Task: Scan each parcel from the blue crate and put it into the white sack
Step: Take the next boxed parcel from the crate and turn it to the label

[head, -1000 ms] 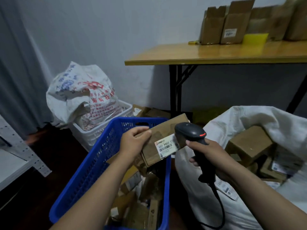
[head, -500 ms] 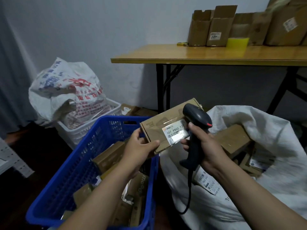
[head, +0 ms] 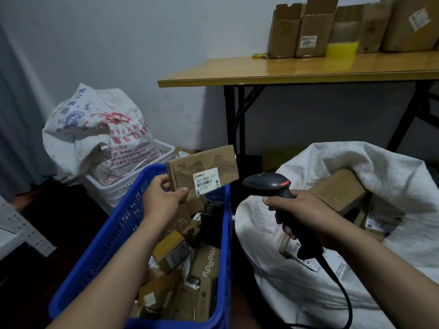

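Cardboard parcel [head: 202, 172], label facing the viewer, is held over the blue crate [head: 118, 233], its corner pinched in the grip of the left hand [head: 161, 198]. Just beside it, not touching, the right hand [head: 301, 214] has its grip closed around a black scanner [head: 266, 185]. Scanning appears to be the step in hand; next the parcel likely needs carrying right into the white sack [head: 356, 162].

One scanner [head: 266, 185], one blue crate [head: 114, 233], two sacks [head: 356, 167], perhaps five tabletop boxes [head: 316, 32].

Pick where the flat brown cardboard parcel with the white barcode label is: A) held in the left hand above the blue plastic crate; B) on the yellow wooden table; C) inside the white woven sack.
A: the left hand grips the flat brown cardboard parcel by its corner over the blue plastic crate.
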